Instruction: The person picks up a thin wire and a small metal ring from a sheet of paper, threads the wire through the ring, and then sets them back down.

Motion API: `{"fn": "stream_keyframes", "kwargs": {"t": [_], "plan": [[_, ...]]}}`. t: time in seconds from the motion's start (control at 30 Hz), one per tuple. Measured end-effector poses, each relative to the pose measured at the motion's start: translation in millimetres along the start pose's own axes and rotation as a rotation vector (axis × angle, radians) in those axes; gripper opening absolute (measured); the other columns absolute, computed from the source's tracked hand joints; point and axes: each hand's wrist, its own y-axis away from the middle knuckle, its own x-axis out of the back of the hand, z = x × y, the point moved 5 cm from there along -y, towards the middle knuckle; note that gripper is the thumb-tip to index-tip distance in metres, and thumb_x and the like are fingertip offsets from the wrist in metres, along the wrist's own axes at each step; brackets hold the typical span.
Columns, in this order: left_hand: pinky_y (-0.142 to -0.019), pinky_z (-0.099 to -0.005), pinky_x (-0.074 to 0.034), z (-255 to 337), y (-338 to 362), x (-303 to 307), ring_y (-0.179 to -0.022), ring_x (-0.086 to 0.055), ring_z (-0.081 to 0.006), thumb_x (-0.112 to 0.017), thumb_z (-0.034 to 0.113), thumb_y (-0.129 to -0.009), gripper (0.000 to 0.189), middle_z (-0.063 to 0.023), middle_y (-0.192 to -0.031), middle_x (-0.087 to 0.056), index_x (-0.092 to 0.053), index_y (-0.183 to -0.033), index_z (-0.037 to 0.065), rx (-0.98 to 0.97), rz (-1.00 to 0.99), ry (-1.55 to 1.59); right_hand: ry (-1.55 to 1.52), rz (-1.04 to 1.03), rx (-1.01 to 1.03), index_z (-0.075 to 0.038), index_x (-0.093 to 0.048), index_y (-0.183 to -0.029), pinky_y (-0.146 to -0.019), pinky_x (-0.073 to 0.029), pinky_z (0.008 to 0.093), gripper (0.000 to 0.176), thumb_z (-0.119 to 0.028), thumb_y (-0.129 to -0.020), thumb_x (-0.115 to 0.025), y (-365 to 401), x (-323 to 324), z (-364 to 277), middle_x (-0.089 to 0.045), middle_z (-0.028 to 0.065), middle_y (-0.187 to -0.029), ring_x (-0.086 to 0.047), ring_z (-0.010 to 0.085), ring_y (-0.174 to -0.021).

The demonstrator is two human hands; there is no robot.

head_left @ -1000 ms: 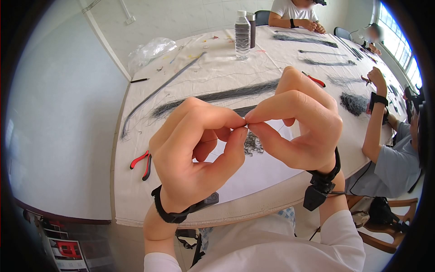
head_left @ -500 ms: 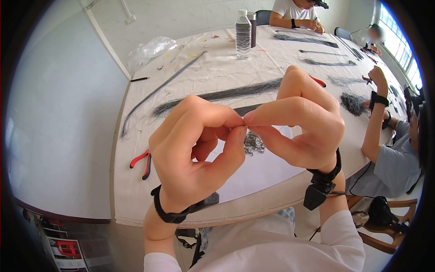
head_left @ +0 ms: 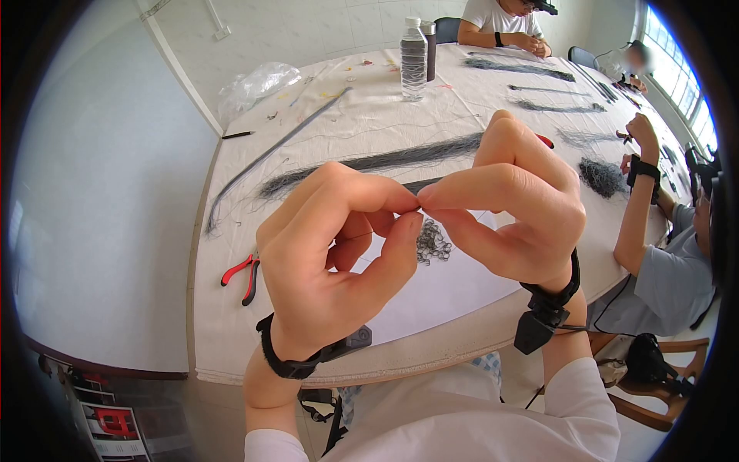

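Note:
My left hand (head_left: 327, 246) and my right hand (head_left: 516, 208) meet fingertip to fingertip above the table. Each is closed in a pinch of thumb and index finger. Whatever sits between the tips is too small to make out. Just below the fingertips, a pile of small wire rings or loops (head_left: 433, 243) lies on a white sheet of paper (head_left: 408, 304). Behind my hands stretches a long bundle of thin grey wire (head_left: 385, 159). Red-and-black pliers (head_left: 245, 276) lie left of my left hand, their jaws partly hidden by it.
A water bottle (head_left: 412, 61) and a dark flask (head_left: 429, 50) stand toward the back. A curved wire strand (head_left: 281, 142), a black pen (head_left: 238, 135) and a plastic bag (head_left: 258, 85) lie at left. A co-worker's raised arm (head_left: 643, 185) is at right, near a wire tangle (head_left: 600, 177).
Both my hands stay pinched together, with a very slight shift to the right. At the right, the co-worker's lower hand has moved off the wire tangle.

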Motion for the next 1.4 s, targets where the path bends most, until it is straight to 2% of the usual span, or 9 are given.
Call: {"fn": "stream_keyframes", "kwargs": {"t": [0.27, 0.47, 0.57, 0.67, 0.8, 0.87, 1.03, 1.17, 1.4], "plan": [[-0.039, -0.0179, -0.026, 5, -2, 0, -0.050, -0.045, -0.0027, -0.068, -0.011, -0.068, 0.019, -0.0002, -0.072, -0.059, -0.062, -0.077, 0.005, -0.074, 0.023, -0.077, -0.014, -0.014, 0.035, -0.006, -0.070, -0.085, -0.048, -0.029, 0.0230, 0.033, 0.003, -0.054, -0.075, 0, -1, -1, -0.050, -0.0012, -0.067, -0.041, 0.0103, -0.057], [-0.045, -0.0192, -0.033, 7, -2, 2, -0.058, -0.049, -0.0065, -0.069, -0.011, -0.066, 0.023, -0.0002, -0.077, -0.056, -0.066, -0.081, 0.006, -0.090, 0.010, -0.157, -0.107, -0.076, -0.076, -0.002, -0.064, -0.085, -0.047, -0.029, 0.0232, 0.019, 0.000, -0.065, -0.064, -2, 2, 0, -0.057, 0.0029, -0.070, -0.041, 0.0106, -0.056], [-0.049, -0.0182, -0.025, 4, -1, 2, -0.057, -0.034, -0.0037, -0.066, -0.004, -0.073, 0.013, -0.0013, -0.083, -0.051, -0.063, -0.081, 0.006, -0.119, 0.007, -0.160, -0.184, -0.116, -0.205, -0.001, -0.062, -0.084, -0.051, -0.029, 0.0241, 0.012, -0.003, -0.072, -0.062, 0, 3, 9, -0.055, 0.0038, -0.071, -0.040, 0.0108, -0.059], [-0.053, -0.0191, -0.029, 6, -1, 3, -0.062, -0.035, -0.0057, -0.064, -0.003, -0.075, 0.011, -0.0021, -0.086, -0.050, -0.063, -0.081, 0.006, -0.160, -0.014, -0.143, -0.779, -0.109, -0.504, 0.000, -0.056, -0.085, -0.060, -0.031, 0.0258, 0.016, -0.013, -0.079, -0.064, 5, -6, 26, -0.051, 0.0042, -0.075, -0.039, 0.0110, -0.068], [-0.056, -0.0196, -0.032, 2, 0, 1, -0.066, -0.040, -0.0060, -0.061, -0.001, -0.079, 0.008, -0.0021, -0.085, -0.050, -0.061, -0.084, 0.005, -0.039, -0.088, 0.027, -0.914, -0.134, -0.537, -0.001, -0.056, -0.082, -0.059, -0.030, 0.0260, 0.015, -0.011, -0.079, -0.066, 13, -19, 34, -0.052, 0.0042, -0.074, -0.041, 0.0115, -0.067], [-0.056, -0.0195, -0.032, -1, 1, 1, -0.065, -0.041, -0.0054, -0.060, 0.001, -0.080, 0.006, -0.0018, -0.084, -0.050, -0.060, -0.085, 0.004, 0.030, -0.089, 0.108, -0.807, -0.111, -0.390, -0.001, -0.054, -0.079, -0.056, -0.034, 0.0212, 0.006, 0.001, -0.078, -0.060, 12, -20, 32, -0.053, 0.0008, -0.073, -0.044, 0.0064, -0.064], [-0.054, -0.0158, -0.040, -9, 4, 1, -0.062, -0.050, -0.0009, -0.057, -0.007, -0.085, 0.008, 0.0000, -0.080, -0.058, -0.058, -0.089, 0.000, 0.212, 0.032, 0.414, -0.608, -0.048, -0.256, -0.003, -0.057, -0.076, -0.050, -0.034, 0.0213, 0.010, 0.004, -0.073, -0.064, 12, -23, 23, -0.052, -0.0010, -0.067, -0.044, 0.0063, -0.056], [-0.052, -0.0154, -0.039, -11, 6, 0, -0.061, -0.049, -0.0004, -0.058, -0.006, -0.085, 0.007, -0.0003, -0.079, -0.059, -0.058, -0.089, 0.000, 0.208, 0.073, 0.431, -0.368, 0.045, -0.051, -0.004, -0.061, -0.075, -0.045, -0.034, 0.0218, 0.016, 0.009, -0.067, -0.066, 7, -23, 10, -0.050, -0.0017, -0.062, -0.043, 0.0082, -0.049], [-0.050, -0.0148, -0.037, -14, 10, 0, -0.057, -0.048, 0.0012, -0.061, -0.002, -0.087, 0.004, 0.0022, -0.071, -0.059, -0.058, -0.088, 0.001, 0.270, 0.193, 0.465, -0.058, 0.150, 0.088, -0.002, -0.068, -0.080, -0.041, -0.033, 0.0238, 0.027, 0.011, -0.057, -0.067, 10, -23, -5, -0.053, -0.0003, -0.064, -0.042, 0.0119, -0.048]]}}
